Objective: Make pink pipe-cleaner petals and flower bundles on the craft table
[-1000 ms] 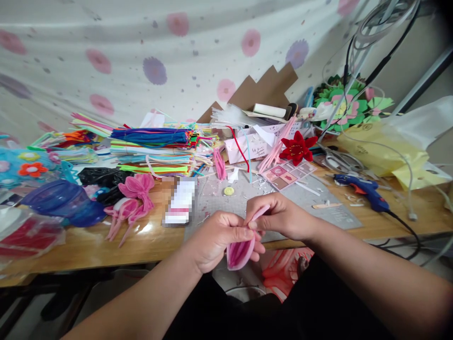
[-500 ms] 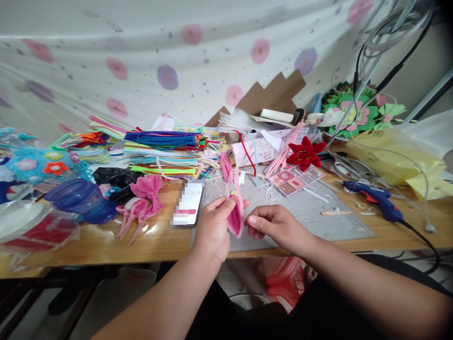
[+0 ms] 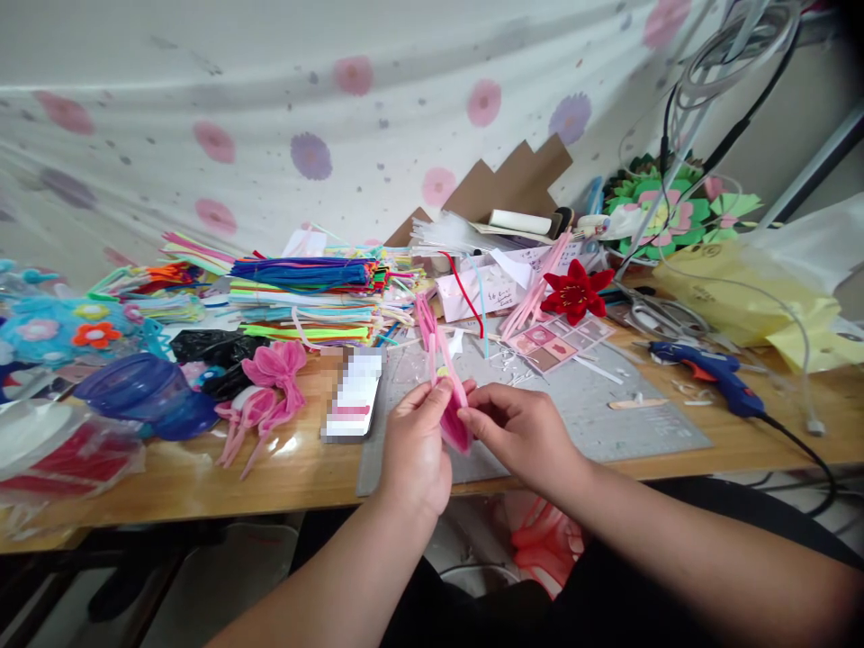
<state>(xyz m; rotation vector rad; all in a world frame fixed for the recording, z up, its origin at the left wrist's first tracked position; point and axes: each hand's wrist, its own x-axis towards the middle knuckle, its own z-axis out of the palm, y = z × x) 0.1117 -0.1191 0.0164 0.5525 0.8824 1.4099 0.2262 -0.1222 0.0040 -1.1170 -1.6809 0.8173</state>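
A pink petal bent from pipe cleaners (image 3: 456,430) is held above the grey cutting mat (image 3: 560,418). My left hand (image 3: 415,441) pinches its upper part between thumb and fingers, with long pink stems rising beyond. On the petal's right edge, the thumb and fingers of my right hand (image 3: 519,427) are closed. Left of my hands lies a phone (image 3: 355,396) with a lit, blurred screen. More pink pipe-cleaner pieces (image 3: 270,387) rest on the wooden table farther left.
Bundles of coloured pipe cleaners (image 3: 303,288) are stacked at the back. A red flower (image 3: 578,292) lies beside a picture card (image 3: 557,340). On the right are a blue glue gun (image 3: 715,373), scissors (image 3: 652,315) and a yellow bag (image 3: 729,288). A blue plastic container (image 3: 145,382) stands left.
My right hand has moved left and closed on the petal's edge, where it was apart before. My left hand keeps its pinch. The whole view has shifted slightly.
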